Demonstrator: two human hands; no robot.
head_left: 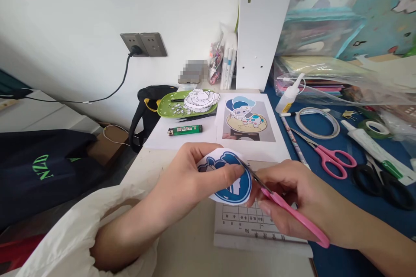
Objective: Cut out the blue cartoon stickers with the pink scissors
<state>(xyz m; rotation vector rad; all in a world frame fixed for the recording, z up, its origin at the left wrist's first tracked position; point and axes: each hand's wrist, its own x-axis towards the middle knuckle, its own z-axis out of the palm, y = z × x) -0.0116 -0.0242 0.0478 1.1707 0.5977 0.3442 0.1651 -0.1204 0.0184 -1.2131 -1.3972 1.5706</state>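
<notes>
Both hands are occupied in the head view: the left hand (195, 177) pinches a blue-and-white paper print (238, 188), thumb on top, while the right hand (295, 186) grips pink-handled scissors (294, 214), blades against the print's upper right edge. The print is raised above a booklet (260, 240) on the bench (186, 236). It looks thin and nearly weightless, probably smooth, stiff enough to stand out from the fingers yet easily creased or torn. A light pinch near its middle should steady it; the narrow parts at its left look likeliest to bend. The scissors seem light but rigid, best held by their handle loops.
</notes>
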